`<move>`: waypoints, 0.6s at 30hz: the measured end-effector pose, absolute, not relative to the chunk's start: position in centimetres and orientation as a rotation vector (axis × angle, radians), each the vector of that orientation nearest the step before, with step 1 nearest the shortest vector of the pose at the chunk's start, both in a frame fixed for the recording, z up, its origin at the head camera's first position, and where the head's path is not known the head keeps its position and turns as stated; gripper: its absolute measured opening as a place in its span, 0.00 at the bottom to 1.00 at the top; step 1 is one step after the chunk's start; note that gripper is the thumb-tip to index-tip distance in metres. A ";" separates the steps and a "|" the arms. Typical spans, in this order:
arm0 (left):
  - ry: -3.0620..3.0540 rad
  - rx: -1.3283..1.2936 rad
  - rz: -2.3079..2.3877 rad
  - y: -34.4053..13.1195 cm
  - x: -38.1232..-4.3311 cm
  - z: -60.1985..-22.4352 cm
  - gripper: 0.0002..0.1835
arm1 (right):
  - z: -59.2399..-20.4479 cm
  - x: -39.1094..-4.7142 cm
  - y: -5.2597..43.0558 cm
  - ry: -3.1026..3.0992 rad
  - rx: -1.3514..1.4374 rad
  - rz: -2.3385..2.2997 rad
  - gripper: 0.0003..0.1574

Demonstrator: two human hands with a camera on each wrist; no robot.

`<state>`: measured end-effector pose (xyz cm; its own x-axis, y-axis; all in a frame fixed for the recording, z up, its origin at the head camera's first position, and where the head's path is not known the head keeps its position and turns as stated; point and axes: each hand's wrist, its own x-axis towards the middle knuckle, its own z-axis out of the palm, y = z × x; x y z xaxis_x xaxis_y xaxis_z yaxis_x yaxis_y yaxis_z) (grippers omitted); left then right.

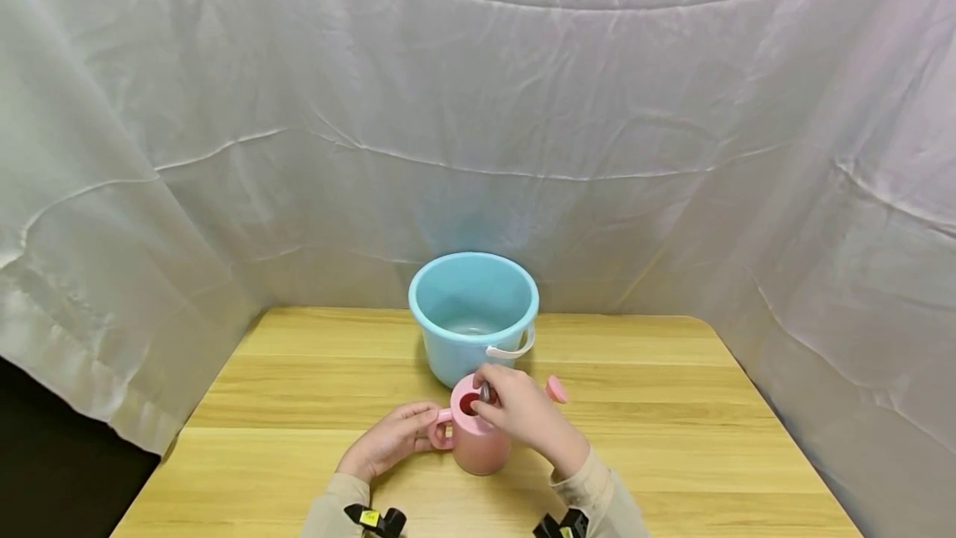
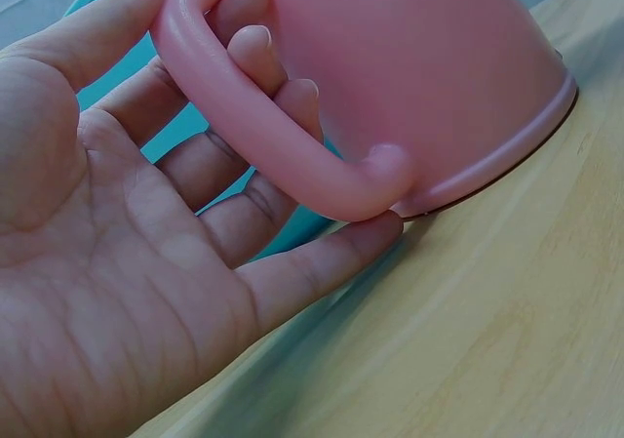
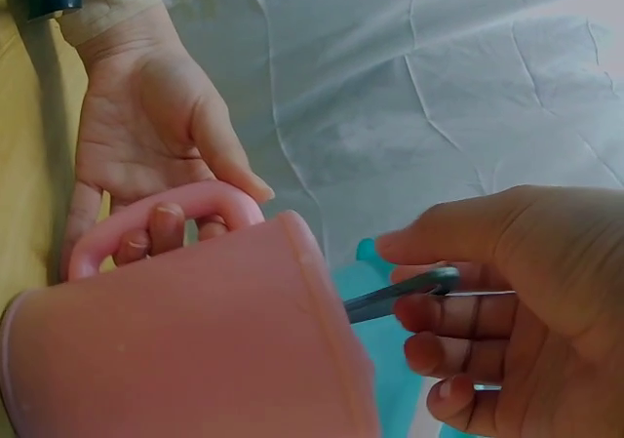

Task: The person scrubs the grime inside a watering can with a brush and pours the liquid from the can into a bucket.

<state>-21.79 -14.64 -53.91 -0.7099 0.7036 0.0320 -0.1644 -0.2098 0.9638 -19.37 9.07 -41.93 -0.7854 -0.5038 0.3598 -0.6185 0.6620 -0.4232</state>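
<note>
A pink watering can [image 1: 481,447] stands upright on the table. My left hand [image 1: 399,438] holds its looped handle [image 2: 258,126], thumb at the top, several fingertips behind the loop and the little finger at its lower end. From the can's top opening [image 1: 468,403] sticks out a slim dark metallic handle with a rounded end [image 3: 444,281]; the rest of it is hidden inside. My right hand [image 3: 517,282] is around that end, thumb on one side and bent fingers on the other, with a gap between the thumb and the handle.
Behind the can stands a light blue bucket [image 1: 436,347] with a white handle [image 1: 515,349] hanging at its front right. The can's pink sprinkler head [image 1: 556,389] points right. Pale cloth [image 1: 478,106] encloses the wooden table [image 1: 657,413] at the back and sides.
</note>
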 end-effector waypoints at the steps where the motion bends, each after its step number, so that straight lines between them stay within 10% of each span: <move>1: 1.480 0.647 1.968 -14.6 -21.8 -53.9 0.15 | -41.9 -19.3 9.2 -2.680 0.914 0.780 0.11; 18: 1.465 0.650 1.984 -14.6 -21.9 -54.3 0.15 | -40.1 -19.1 9.1 -2.655 0.935 0.640 0.12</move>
